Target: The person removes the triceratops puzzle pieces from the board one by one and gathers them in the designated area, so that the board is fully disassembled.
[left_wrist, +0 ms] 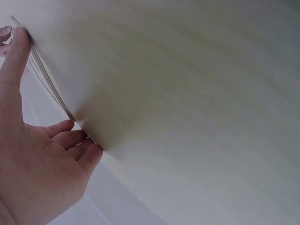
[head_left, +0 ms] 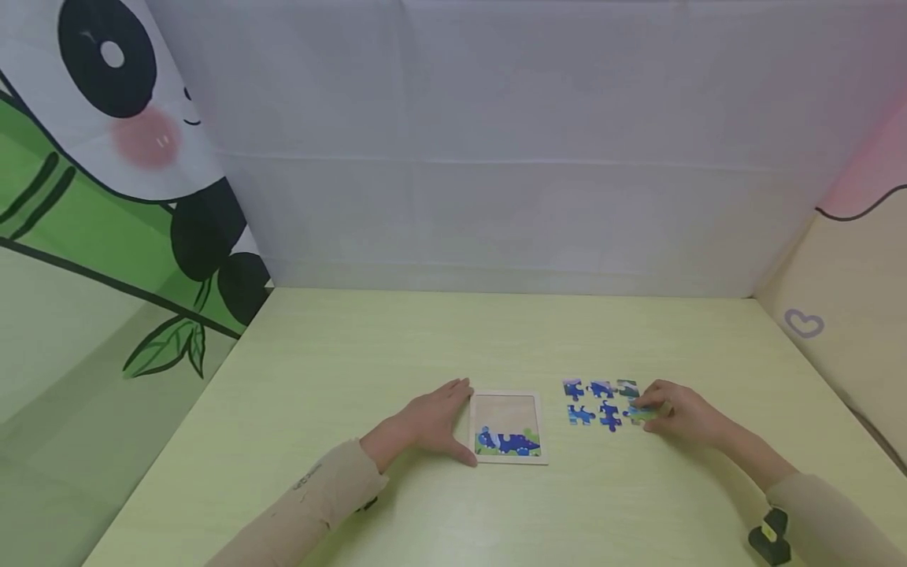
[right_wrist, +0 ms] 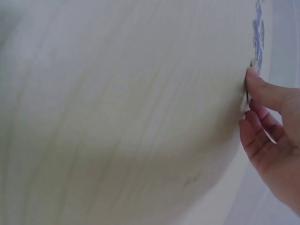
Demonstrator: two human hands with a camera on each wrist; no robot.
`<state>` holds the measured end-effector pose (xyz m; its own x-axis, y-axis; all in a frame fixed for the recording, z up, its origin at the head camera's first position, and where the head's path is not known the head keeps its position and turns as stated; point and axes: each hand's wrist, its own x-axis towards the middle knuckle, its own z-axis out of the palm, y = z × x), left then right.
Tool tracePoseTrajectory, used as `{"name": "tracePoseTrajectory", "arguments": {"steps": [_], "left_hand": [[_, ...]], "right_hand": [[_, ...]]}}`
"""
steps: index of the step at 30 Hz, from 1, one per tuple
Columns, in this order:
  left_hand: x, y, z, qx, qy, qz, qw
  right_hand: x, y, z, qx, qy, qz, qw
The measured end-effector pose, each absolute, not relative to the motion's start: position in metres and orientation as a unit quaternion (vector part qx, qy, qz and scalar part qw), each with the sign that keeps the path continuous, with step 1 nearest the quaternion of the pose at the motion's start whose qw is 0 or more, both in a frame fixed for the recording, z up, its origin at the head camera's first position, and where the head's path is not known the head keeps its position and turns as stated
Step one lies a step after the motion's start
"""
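A small wooden puzzle frame [head_left: 506, 411] lies flat on the table, with a blue dinosaur picture [head_left: 509, 443] fitted along its bottom and bare wood above. At its left side rests my left hand [head_left: 438, 421], thumb by the lower corner and fingers by the upper one. In the left wrist view the thumb touches the frame's thin edge. My right hand [head_left: 683, 413] pinches a green and blue puzzle piece [head_left: 641, 414] between thumb and fingers at the right end of the loose pieces. Seen from the right wrist, that puzzle piece [right_wrist: 247, 89] is tilted on edge.
Several loose jigsaw pieces [head_left: 601, 389] lie in two rows right of the frame, mostly blue with some green. The pale wooden table [head_left: 397, 339] ends at a white back panel [head_left: 510, 213]. Printed panels with a panda [head_left: 142, 157] and a heart [head_left: 804, 323] stand at the sides.
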<state>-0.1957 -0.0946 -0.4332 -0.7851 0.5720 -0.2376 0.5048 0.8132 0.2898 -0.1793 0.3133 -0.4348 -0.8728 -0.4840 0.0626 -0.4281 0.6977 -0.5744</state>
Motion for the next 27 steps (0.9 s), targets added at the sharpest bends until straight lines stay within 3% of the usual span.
{"name": "tracePoseTrajectory", "arguments": {"steps": [27], "left_hand": [[-0.1949, -0.0943, -0.4307, 0.289, 0.939, 0.102, 0.157]], "right_hand": [[-0.1796, 0.3141, -0.4319, -0.222, 0.918, -0.326, 0.051]]}}
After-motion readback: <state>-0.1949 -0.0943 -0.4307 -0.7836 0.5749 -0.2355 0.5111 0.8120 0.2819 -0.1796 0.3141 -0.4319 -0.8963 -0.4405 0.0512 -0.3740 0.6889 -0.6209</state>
